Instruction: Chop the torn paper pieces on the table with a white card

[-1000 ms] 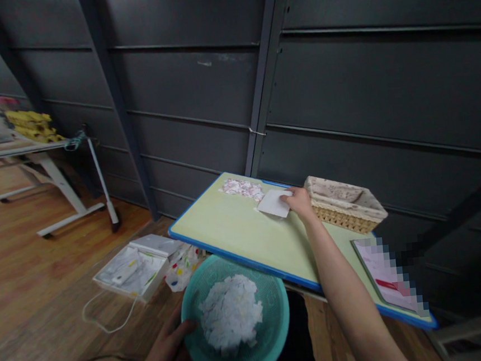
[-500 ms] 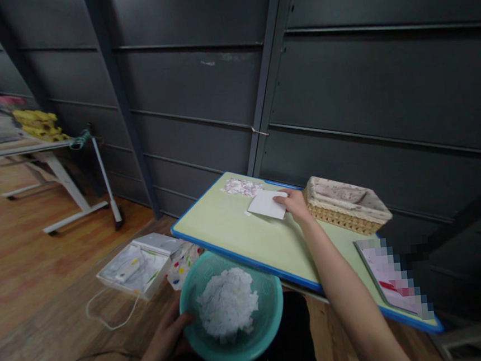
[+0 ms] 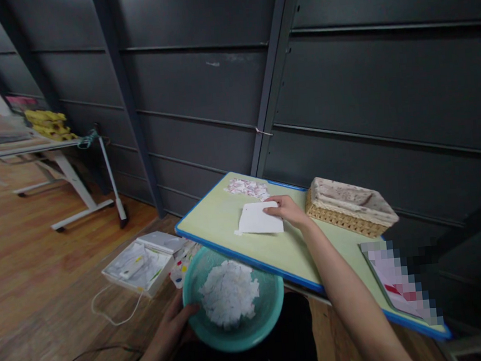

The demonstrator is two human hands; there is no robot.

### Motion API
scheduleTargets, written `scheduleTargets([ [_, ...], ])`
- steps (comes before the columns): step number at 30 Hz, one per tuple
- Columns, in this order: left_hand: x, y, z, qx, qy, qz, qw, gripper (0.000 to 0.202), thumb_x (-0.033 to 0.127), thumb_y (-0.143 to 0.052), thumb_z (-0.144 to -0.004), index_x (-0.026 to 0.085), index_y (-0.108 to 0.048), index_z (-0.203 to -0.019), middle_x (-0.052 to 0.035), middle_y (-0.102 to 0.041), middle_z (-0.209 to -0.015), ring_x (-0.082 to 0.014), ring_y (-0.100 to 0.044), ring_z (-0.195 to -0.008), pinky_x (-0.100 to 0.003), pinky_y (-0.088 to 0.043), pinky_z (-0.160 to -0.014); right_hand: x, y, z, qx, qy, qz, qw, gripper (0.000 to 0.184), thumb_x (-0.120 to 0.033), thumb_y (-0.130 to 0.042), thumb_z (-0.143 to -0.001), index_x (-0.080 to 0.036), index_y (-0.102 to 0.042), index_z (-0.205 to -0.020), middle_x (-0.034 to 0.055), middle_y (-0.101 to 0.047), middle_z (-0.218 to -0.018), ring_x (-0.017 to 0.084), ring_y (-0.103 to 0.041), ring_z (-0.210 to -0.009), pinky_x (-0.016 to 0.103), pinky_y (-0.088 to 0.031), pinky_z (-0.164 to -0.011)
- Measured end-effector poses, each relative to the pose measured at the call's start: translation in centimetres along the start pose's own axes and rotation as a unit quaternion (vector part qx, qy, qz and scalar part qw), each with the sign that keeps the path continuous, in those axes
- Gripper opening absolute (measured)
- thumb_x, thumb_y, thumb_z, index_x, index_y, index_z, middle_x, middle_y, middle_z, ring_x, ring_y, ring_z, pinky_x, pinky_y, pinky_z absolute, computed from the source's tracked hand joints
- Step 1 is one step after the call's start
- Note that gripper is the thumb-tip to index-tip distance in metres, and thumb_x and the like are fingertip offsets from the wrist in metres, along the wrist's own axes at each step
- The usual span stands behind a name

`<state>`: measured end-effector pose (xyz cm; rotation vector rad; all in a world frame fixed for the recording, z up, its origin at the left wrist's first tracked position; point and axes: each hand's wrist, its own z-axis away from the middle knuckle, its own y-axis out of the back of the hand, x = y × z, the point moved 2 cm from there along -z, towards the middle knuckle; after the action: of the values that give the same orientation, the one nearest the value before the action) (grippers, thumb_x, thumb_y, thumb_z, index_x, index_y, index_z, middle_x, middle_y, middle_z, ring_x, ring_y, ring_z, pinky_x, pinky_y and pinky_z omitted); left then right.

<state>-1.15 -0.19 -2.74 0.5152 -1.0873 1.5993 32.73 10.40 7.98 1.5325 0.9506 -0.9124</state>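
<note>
Pinched a white, nearly square sheet of paper (image 3: 261, 220) at its right-hand side between the thumb and fingers of the right hand (image 3: 287, 210). Held it over the left half of a pale yellow-green tabletop (image 3: 210, 222) with blue edging, next to a small white scrap (image 3: 238, 233). Could not tell whether fully clear of the surface. Gripped a round teal plastic colander (image 3: 269, 299) by its left rim with the left hand (image 3: 177, 321), laying the thumb over the rim and the partly shadowed fingers outside. Had the colander just beside the near edge, loaded with a heap of torn white paper (image 3: 229, 294). Showed a patch of white-and-reddish shreds (image 3: 247, 189) near the far left corner, a cloth-lined woven basket (image 3: 347, 220) by the far edge toward the far right corner, and a flat, thin-edged panel (image 3: 401, 287), mostly blurred out, along the right edge.
</note>
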Motion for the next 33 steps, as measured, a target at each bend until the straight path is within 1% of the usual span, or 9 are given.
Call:
scheduleTargets([
  [4, 0.6, -0.2, 0.9, 0.021, 0.018, -0.025, 0.999, 0.096, 0.021, -0.076, -0.064, 0.033, -0.027, -0.146, -0.0068, -0.069, -0.122, -0.0318, -0.07, -0.094, -0.035, -0.058, -0.062, -0.1, -0.7, 0.2, -0.044, -0.018, -0.038, 0.998, 0.035, -0.031, -0.073, -0.054, -0.012, -0.071, -0.084, 0.0026, -0.067, -0.072, 0.013, -0.056, -0.058, 0.023, -0.039, -0.052],
  [10, 0.6, 0.0, 0.8, -0.008, 0.001, -0.041, 0.999, 0.095, 0.024, -0.079, -0.062, 0.024, -0.031, -0.145, -0.0087, -0.076, -0.101, -0.0253, -0.071, -0.069, -0.032, -0.056, -0.055, 0.2, -0.2, 0.2, -0.027, -0.032, -0.112, 0.993, 0.038, -0.029, -0.076, -0.053, -0.012, -0.07, -0.086, 0.0039, -0.068, -0.074, 0.014, -0.058, -0.06, 0.023, -0.041, -0.054],
  [16, 0.1, 0.6, -0.1, 0.002, -0.034, -0.051, 0.998, 0.079, 0.028, -0.078, -0.061, 0.02, -0.049, -0.134, -0.0111, -0.071, -0.118, -0.0347, -0.065, -0.104, -0.037, -0.057, -0.071, 0.6, -0.7, 0.2, -0.044, -0.044, -0.106, 0.992, 0.038, -0.028, -0.076, -0.053, -0.012, -0.07, -0.087, 0.003, -0.068, -0.074, 0.013, -0.058, -0.059, 0.022, -0.04, -0.052],
  [20, 0.3, 0.7, 0.0, 0.009, -0.063, -0.059, 0.996, 0.063, 0.027, -0.078, -0.061, 0.021, -0.061, -0.121, -0.0077, -0.069, -0.122, -0.0336, -0.055, -0.12, -0.035, -0.055, -0.085, 0.5, -1.0, 0.2, -0.053, -0.042, -0.073, 0.995, 0.038, -0.029, -0.076, -0.052, -0.011, -0.07, -0.085, 0.0034, -0.068, -0.072, 0.012, -0.058, -0.057, 0.021, -0.039, -0.051],
  [22, 0.4, 0.5, 0.3, 0.007, -0.048, -0.057, 0.997, 0.066, 0.026, -0.077, -0.061, 0.022, -0.058, -0.124, -0.0076, -0.07, -0.121, -0.0328, -0.06, -0.115, -0.034, -0.056, -0.081, 0.2, -1.2, 0.4, -0.063, -0.041, -0.073, 0.995, 0.038, -0.03, -0.076, -0.052, -0.011, -0.07, -0.084, 0.0033, -0.068, -0.071, 0.012, -0.057, -0.057, 0.021, -0.039, -0.051],
  [25, 0.5, 0.1, 0.8, 0.001, -0.01, -0.055, 0.998, 0.082, 0.024, -0.076, -0.064, 0.023, -0.042, -0.138, -0.0094, -0.071, -0.118, -0.0309, -0.07, -0.091, -0.033, -0.058, -0.059, -0.7, -1.9, 0.9, -0.086, -0.045, -0.087, 0.992, 0.037, -0.029, -0.077, -0.051, -0.011, -0.07, -0.082, 0.0026, -0.068, -0.069, 0.011, -0.057, -0.056, 0.021, -0.04, -0.051],
  [27, 0.6, 0.0, 1.0, -0.003, -0.002, -0.047, 0.999, 0.086, 0.024, -0.076, -0.064, 0.025, -0.038, -0.141, -0.0086, -0.072, -0.116, -0.0285, -0.072, -0.082, -0.031, -0.056, -0.053, -1.2, -2.5, 1.2, -0.111, -0.056, -0.106, 0.987, 0.037, -0.029, -0.078, -0.05, -0.012, -0.07, -0.081, 0.0031, -0.069, -0.07, 0.012, -0.058, -0.056, 0.021, -0.041, -0.051],
  [31, 0.8, 0.1, 1.1, 0.005, -0.022, -0.033, 0.999, 0.071, 0.023, -0.078, -0.064, 0.023, -0.052, -0.13, -0.006, -0.075, -0.106, -0.0259, -0.07, -0.092, -0.027, -0.057, -0.065, -1.7, -2.5, 1.4, -0.116, -0.072, -0.136, 0.981, 0.04, -0.03, -0.079, -0.049, -0.013, -0.07, -0.084, 0.004, -0.07, -0.074, 0.013, -0.06, -0.059, 0.022, -0.043, -0.053],
  [33, 0.7, 0.2, 1.2, 0.004, -0.024, -0.041, 0.999, 0.072, 0.023, -0.078, -0.064, 0.022, -0.051, -0.13, -0.0059, -0.077, -0.098, -0.025, -0.071, -0.083, -0.028, -0.057, -0.063, -1.6, -1.6, 1.3, -0.084, -0.066, -0.13, 0.986, 0.039, -0.029, -0.079, -0.049, -0.013, -0.07, -0.084, 0.0035, -0.07, -0.073, 0.013, -0.06, -0.059, 0.023, -0.043, -0.054],
])
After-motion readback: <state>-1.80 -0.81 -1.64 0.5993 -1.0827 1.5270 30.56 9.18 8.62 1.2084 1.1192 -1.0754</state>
